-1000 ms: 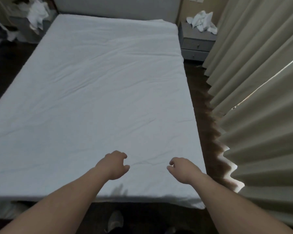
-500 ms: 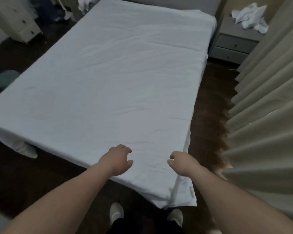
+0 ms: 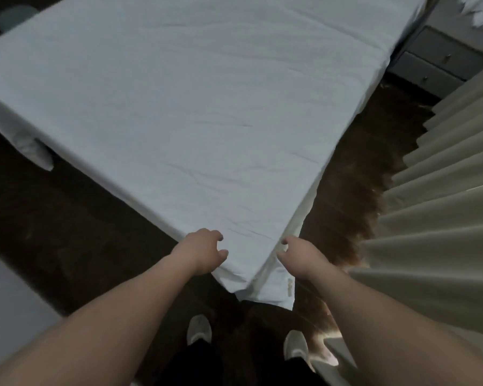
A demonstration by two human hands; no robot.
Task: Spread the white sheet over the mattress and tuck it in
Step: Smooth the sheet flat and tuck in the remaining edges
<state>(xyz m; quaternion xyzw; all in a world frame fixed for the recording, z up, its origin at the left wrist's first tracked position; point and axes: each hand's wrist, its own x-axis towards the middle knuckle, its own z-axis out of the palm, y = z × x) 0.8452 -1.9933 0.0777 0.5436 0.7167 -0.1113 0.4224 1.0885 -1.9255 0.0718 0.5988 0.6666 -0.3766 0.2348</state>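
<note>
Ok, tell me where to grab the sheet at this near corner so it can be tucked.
Take the loose flap of the sheet hanging below the near corner of the mattress. Come from underneath with the right hand, which is closest; the fabric droops free there, while the top lies flat with no fold to pinch.

Both arms reach fwd, bare forearms. L hand hovers over the near mattress corner, fingers loosely curled, holding nothing. R hand just right of that corner, fingers curled, grip unclear.
</note>
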